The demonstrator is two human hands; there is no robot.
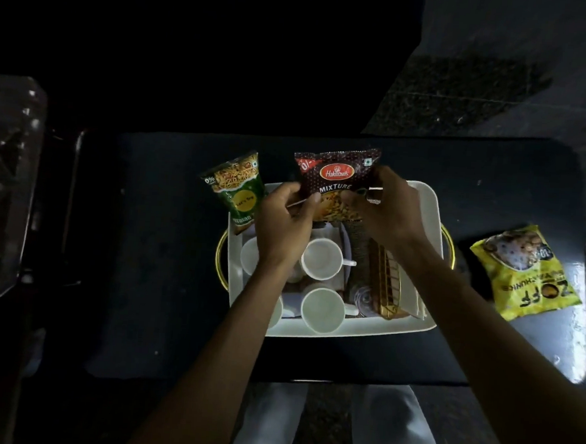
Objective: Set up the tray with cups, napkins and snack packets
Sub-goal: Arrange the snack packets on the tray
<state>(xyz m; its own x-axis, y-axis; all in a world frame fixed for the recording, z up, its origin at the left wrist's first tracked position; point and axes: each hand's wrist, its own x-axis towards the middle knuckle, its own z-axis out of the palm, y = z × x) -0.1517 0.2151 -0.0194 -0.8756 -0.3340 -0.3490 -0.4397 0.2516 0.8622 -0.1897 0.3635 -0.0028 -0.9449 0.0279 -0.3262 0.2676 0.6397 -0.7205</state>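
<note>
Tray [364, 329], white with gold loop handles, sits near the middle of the dark tabletop [166, 248], and most of the set is already inside it. A yellow snack packet [525, 273] lies flat on the tabletop near its right edge, well apart from the tray. A green packet [238, 191] leans upright at the tray's far left corner. The brown Mixture packet [335, 176] is held above the tray's far edge. The left hand [284, 221] pinches its lower left part, and the right hand [388, 210] grips its right side, fingers curled onto the wrapper.

A gold wire holder [384, 279] lies along the tray's right side. White cups [322, 258] stand in the left half.

To do this step well, the packet probably wants standing against the far wall beside the green one, label forward, lowered clear of the cups so none gets knocked.

The left forearm covers some cups, so their number is uncertain. The hands hide the brown packet's bottom edge. Pale sheets by the holder may be napkins, but the dim light leaves that unclear.
</note>
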